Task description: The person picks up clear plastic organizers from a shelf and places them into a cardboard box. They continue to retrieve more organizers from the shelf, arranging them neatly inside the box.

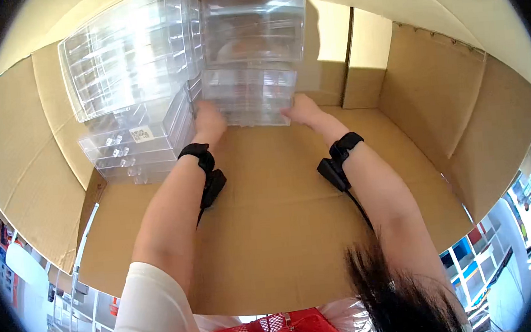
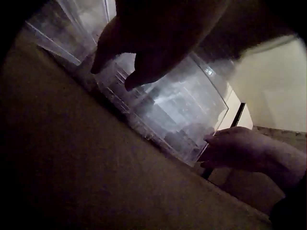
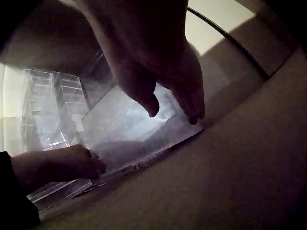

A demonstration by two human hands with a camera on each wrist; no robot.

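Note:
At the back of a cardboard box, a clear plastic box (image 1: 250, 95) sits low, with another clear plastic box (image 1: 253, 29) above it. My left hand (image 1: 210, 121) is at the lower box's left front corner, its fingers reaching into the gap beside the left stack. On the opposite side, my right hand (image 1: 305, 109) grips the right front corner, thumb toward the front face and fingers along the side. The right wrist view shows the right hand's thumb and fingers (image 3: 194, 108) around that corner. In the left wrist view the left hand (image 2: 163, 48) is dark against the clear plastic.
Clear drawer units stand stacked at the left: an upper one (image 1: 126, 55) and a lower one (image 1: 136, 145) bearing a white label (image 1: 141, 134). Cardboard walls (image 1: 434, 90) rise around the cardboard floor (image 1: 270, 228). A dark vertical strip (image 1: 348, 47) runs down the back wall.

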